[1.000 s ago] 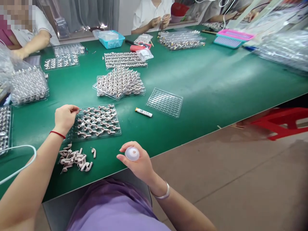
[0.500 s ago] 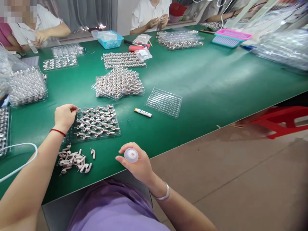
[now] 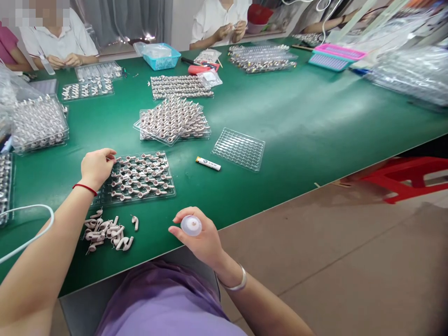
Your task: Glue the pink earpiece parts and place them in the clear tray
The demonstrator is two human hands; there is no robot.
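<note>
Green table (image 3: 297, 121), head view: A worker in a purple top (image 3: 164, 303) sits at the near edge, both arms extended forward.
Left hand (image 3: 95, 167): Fingertips drawn close together at the far left corner of the loaded tray (image 3: 154, 198); whether they grip a piece cannot be told. A red cord (image 3: 85, 188) circles the wrist.
Right hand (image 3: 206, 240): Thumb and fingers curl around a round translucent container (image 3: 191, 226), clasped near the table's edge. A silvery bangle (image 3: 241, 281) rings the wrist.
Earbud-shaped pieces: Staggered rows fill the loaded tray; a loose pile (image 3: 105, 234) lies in front of it beside the left forearm, with a single piece (image 3: 135, 222) just to the pile's right.
Right of the tray: A white cylinder (image 3: 208, 163) with an orange end lies on its side, near a transparent pocketed tray (image 3: 240, 149).
Behind the tray: A stack of filled trays (image 3: 170, 143) sits askew, the upper one turned across the lower.
Far side: Two co-workers in white, one at left (image 3: 59, 46) and one at center (image 3: 210, 28), hold their hands before them, a blue basket (image 3: 161, 64) between.
</note>
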